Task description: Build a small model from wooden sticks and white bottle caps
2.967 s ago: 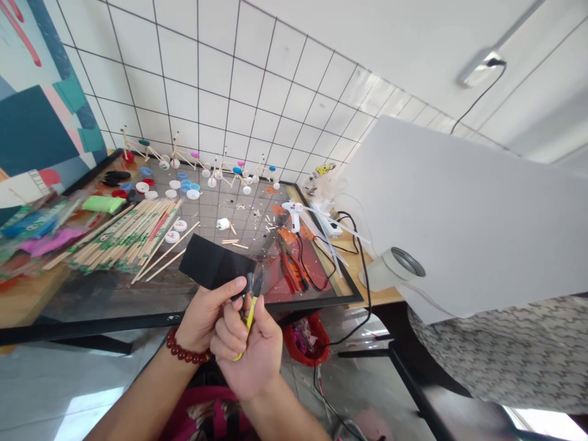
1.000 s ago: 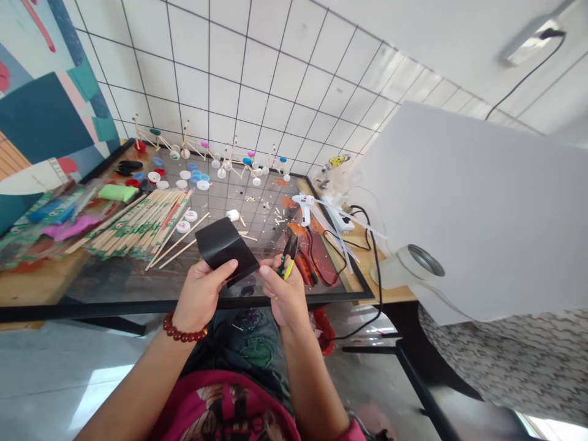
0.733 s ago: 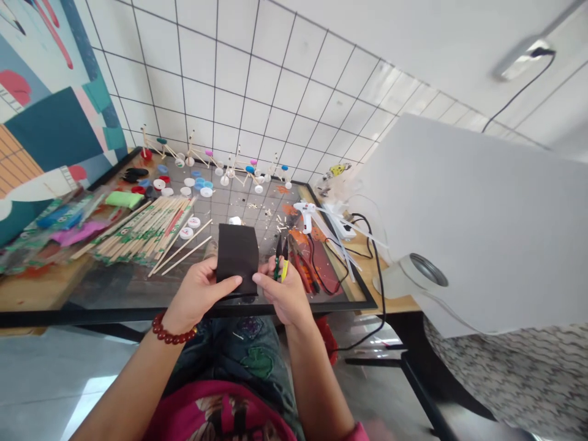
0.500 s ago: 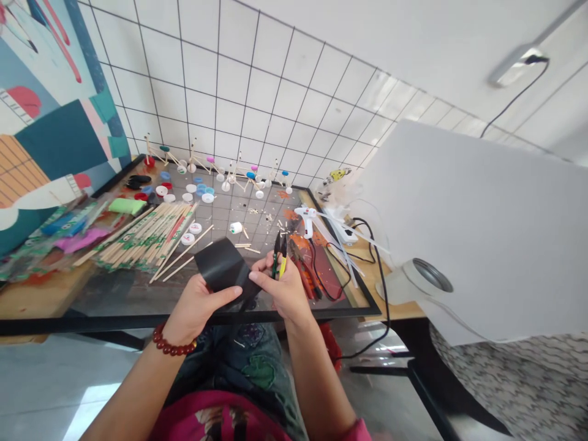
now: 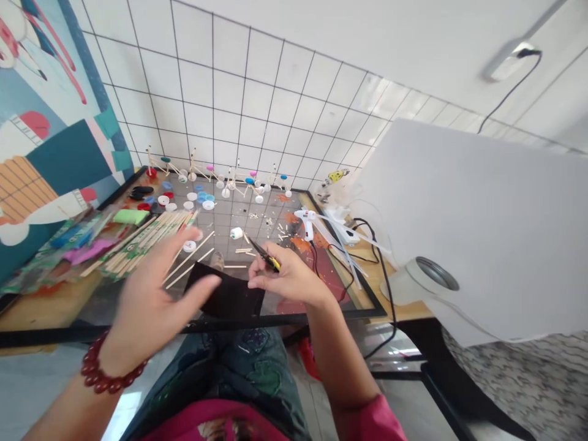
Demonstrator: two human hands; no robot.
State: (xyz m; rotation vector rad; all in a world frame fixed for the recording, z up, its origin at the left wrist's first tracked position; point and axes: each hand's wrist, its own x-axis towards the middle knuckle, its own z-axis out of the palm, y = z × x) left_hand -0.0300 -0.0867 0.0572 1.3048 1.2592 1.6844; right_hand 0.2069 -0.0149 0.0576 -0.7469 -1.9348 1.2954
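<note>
Gripping snips [image 5: 266, 255] in the right hand [image 5: 290, 274], with blades angled away from the body, perhaps to spare the black sheet [image 5: 229, 298] just beside. Spreading the fingers of the left hand [image 5: 154, 300] wide, blurred, with nothing visible in them. By the front edge of the bench [image 5: 46, 312], near mid-length: the black sheet, impossible to tell if pinched by the right hand too. Along the far edge, seemingly out of the way: stick models [image 5: 249, 181]. Toward the right edge, probably for power: a glue gun [image 5: 307, 220].

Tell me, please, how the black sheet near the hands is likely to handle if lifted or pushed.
The black sheet shows very thin edges, so it is probably light for its size and may bend when lifted. Being flat rather than rounded, it seems likelier to slide than roll if pushed.
</note>
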